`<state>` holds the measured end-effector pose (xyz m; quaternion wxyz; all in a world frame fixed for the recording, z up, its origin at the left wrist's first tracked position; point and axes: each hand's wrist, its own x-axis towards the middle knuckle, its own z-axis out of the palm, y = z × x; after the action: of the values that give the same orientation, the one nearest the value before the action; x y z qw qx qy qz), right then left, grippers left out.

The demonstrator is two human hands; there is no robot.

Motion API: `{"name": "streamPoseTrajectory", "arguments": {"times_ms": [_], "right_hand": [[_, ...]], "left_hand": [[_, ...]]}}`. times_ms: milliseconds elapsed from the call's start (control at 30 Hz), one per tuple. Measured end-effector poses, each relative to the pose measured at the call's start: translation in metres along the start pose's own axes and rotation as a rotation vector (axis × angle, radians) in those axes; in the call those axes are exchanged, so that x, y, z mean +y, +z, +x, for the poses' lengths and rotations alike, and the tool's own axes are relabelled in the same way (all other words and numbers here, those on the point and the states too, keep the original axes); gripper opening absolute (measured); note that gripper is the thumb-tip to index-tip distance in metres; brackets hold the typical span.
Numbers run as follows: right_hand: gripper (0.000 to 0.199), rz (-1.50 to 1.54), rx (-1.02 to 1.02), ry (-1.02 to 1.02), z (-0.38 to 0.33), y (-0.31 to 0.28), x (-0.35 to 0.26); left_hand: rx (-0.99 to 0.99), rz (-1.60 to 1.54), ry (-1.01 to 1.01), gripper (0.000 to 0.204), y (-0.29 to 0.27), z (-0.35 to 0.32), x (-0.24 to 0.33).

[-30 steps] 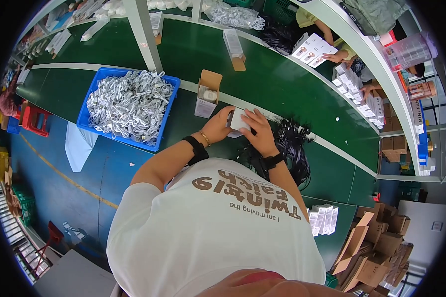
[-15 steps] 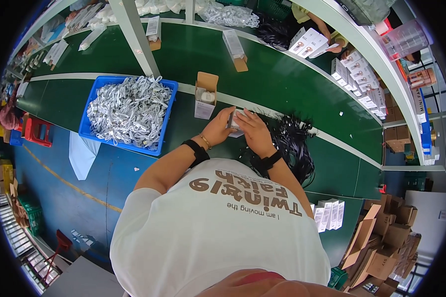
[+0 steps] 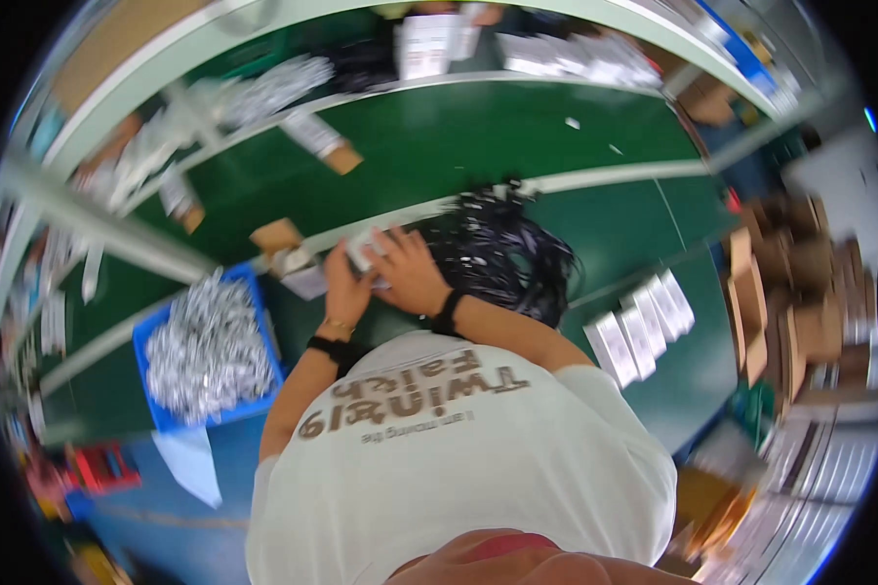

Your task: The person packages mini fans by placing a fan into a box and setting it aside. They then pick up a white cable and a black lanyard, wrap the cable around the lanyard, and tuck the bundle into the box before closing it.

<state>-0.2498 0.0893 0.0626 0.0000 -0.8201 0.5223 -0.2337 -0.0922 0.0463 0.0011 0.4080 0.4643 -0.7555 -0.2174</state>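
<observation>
Our left hand curls its fingers around the left side of a small white carton, while our right hand lays slightly parted fingers over its right side; between them they have hold of it, though blur hides exactly where each fingertip presses. The carton sits in front of our chest, above the green workbench.

We judge it light and fairly stiff—thin card that would dent at the edges if squeezed, with a smooth face that may slip a little. Best to take it by two opposite side walls, near the corners.

Just left stands a flap-open carton with pale contents; just right, a heap of glossy black straps. Farther out lie a blue tray of white cables on our left and—on our right—a row of white cartons.
</observation>
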Motion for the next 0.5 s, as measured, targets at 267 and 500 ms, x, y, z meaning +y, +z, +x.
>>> {"name": "streamPoseTrajectory", "arguments": {"times_ms": [267,500], "right_hand": [[0.067,0.459,0.615,0.452,-0.052,-0.009,0.071],[0.066,0.389,0.807,0.864,-0.159,-0.172,0.171]], "left_hand": [[-0.394,-0.473,-0.191,0.063,0.024,0.030,0.068],[-0.476,-0.330,-0.204,0.052,0.043,0.021,0.021]]}}
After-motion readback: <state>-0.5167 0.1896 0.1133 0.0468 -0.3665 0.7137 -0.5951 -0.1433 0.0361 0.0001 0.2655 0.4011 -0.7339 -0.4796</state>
